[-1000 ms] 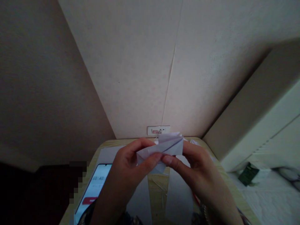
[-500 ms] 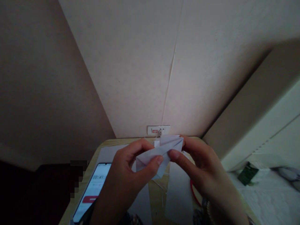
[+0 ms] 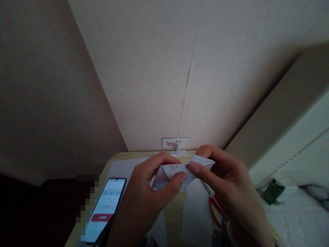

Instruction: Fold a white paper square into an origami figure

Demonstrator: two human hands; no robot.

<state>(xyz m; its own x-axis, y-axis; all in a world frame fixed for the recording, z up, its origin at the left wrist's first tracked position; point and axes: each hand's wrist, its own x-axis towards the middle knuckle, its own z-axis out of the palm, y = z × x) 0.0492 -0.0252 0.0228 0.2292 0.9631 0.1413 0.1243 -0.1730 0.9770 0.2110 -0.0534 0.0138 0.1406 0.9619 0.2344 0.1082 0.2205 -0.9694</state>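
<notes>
A folded piece of white paper is held up between both hands over the small wooden table. My left hand pinches its left part, thumb in front and fingers behind. At the right end, my right hand grips the paper between thumb and fingers, close to a narrow pointed tip. Creases and a folded flap show on the side facing me. The fingertips behind the paper are hidden.
A phone showing a running timer lies left of my left hand. Red-handled scissors lie partly under my right wrist. White sheets and thin paper strips are on the table. A wall socket with a plug sits behind.
The paper has turned from a slant to nearly level and moved slightly right with both hands. More of the phone and the scissors now shows.
</notes>
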